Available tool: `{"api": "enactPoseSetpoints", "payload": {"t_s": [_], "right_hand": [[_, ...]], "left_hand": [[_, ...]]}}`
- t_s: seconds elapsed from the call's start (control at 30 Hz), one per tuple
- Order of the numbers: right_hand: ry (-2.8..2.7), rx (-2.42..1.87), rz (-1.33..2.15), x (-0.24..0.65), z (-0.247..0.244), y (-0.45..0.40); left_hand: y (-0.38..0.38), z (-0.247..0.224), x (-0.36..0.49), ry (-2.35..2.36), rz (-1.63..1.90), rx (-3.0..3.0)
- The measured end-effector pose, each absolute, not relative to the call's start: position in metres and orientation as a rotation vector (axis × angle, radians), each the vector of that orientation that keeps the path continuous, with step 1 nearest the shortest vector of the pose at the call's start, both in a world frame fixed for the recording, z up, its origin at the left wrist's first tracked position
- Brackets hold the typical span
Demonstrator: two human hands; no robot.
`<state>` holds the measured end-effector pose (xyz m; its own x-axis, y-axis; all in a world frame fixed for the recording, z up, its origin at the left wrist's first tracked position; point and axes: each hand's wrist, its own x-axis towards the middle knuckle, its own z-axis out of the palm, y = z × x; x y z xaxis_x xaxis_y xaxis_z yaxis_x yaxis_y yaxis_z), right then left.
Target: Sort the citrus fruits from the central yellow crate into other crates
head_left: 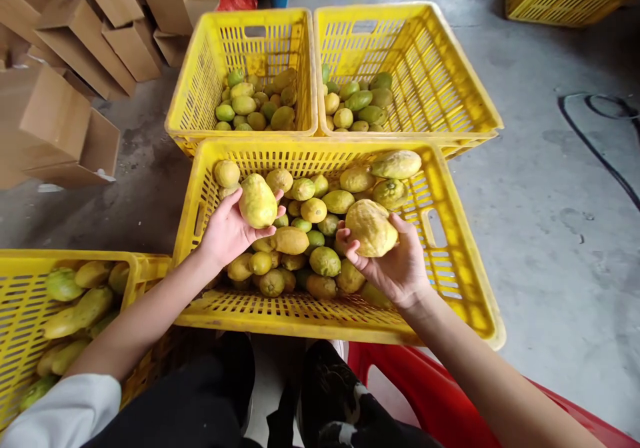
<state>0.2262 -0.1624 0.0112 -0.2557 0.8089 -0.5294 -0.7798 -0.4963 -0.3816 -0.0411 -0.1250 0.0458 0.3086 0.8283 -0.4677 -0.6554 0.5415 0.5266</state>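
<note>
My left hand (240, 225) is closed around a smooth, pear-shaped yellow-green citron (258, 201), holding it over the left part of the front yellow crate (310, 328). In my right hand (393, 255) is a rounder, lumpy yellow citron (371, 229), raised above the crate's right part. Below and between both hands lies a heap of yellow and green citrons (325, 261), some round and some long. A long pale citron (396, 165) rests at the heap's far right edge. The palms are partly hidden behind the fruit.
Two more yellow crates, a left one (175, 111) and a right one (465, 95), stand behind, each partly filled with fruit. Another fruit crate (65, 256) is at lower left. Cardboard boxes (55, 111) crowd the upper left. A red plastic stool (425, 381) and black cable (595, 151) are at right.
</note>
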Motion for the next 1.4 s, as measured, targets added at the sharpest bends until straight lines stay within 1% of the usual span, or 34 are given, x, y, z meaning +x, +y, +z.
{"api": "enactPoseSetpoints", "payload": {"t_s": [0.13, 0.47, 0.63, 0.87, 1.13, 1.4], "right_hand": [[-0.073, -0.882, 1.878, 0.222, 0.007, -0.164], [-0.278, -0.861, 2.030, 0.217, 0.014, -0.166], [-0.174, -0.820, 1.979, 0.222, 0.010, -0.165], [-0.197, -0.879, 1.931, 0.219, 0.007, -0.168], [-0.269, -0.814, 1.981, 0.213, 0.010, -0.166], [-0.211, -0.833, 2.017, 0.218, 0.006, -0.168]], "left_hand": [[-0.125, 0.047, -0.041, 0.776, 0.968, 0.261], [-0.125, 0.043, -0.041, 0.802, 0.960, 0.154], [-0.126, 0.040, -0.040, 0.785, 0.897, 0.198], [-0.122, 0.035, -0.039, 0.862, 0.880, 0.230], [-0.121, 0.032, -0.038, 0.899, 0.897, 0.120], [-0.120, 0.037, -0.036, 0.950, 0.902, 0.114]]}}
